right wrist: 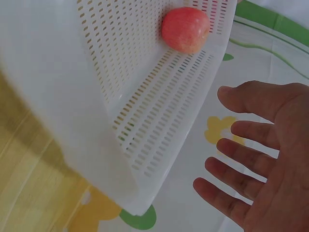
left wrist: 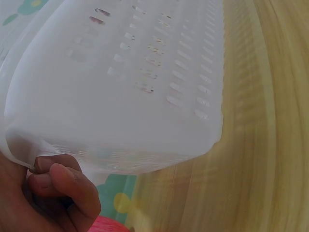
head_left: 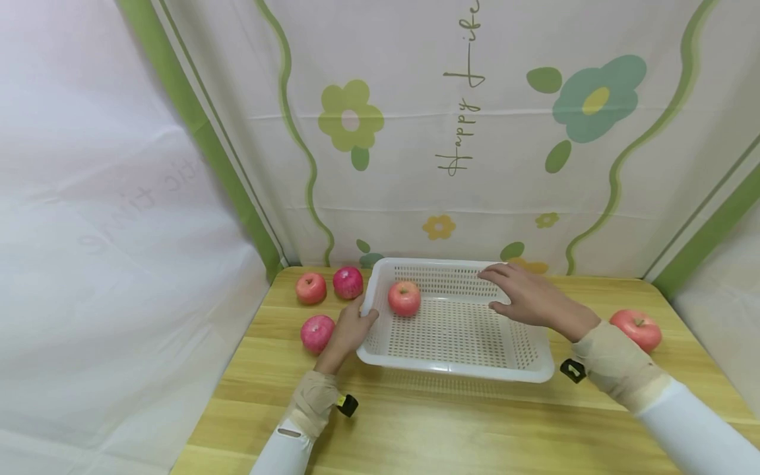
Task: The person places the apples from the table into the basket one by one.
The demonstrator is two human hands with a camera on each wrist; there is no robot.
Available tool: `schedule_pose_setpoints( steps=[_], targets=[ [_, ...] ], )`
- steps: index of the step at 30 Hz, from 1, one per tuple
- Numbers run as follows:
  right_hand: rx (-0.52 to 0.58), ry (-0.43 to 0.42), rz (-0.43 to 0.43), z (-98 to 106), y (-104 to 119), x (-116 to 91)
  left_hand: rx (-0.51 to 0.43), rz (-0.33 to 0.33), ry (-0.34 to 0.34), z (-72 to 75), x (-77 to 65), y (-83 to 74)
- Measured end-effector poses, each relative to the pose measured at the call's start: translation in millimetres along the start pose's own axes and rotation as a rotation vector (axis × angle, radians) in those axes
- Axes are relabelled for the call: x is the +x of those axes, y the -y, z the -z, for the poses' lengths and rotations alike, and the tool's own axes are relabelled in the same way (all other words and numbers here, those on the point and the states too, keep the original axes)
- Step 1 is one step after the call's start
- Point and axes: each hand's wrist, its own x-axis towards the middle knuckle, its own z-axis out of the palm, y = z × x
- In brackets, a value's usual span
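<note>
A white perforated plastic basket is at the middle of the wooden table. One pink-red apple lies inside it, toward the left end. My left hand grips the basket's left rim; in the left wrist view its fingers curl under the rim. Over the basket's right end hovers my right hand, fingers spread and palm bare. The right wrist view shows those fingers apart from the basket wall, with the apple farther off in the basket.
Left of the basket lie a light red apple, a darker pink one and another pink one beside my left hand. A larger red apple sits right of the basket. A patterned curtain hangs behind the table.
</note>
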Motion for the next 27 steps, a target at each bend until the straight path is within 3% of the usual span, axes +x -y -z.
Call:
schedule_pose_setpoints(
  steps=[17,27],
  targets=[
    [0.026,0.037,-0.059,8,-15,-27,0.002,0.005,-0.007,-0.5,-3.2,-0.7],
    [0.014,-0.012,-0.068,17,-24,-44,-0.013,0.003,-0.011,-0.8,-1.7,0.3]
  ],
)
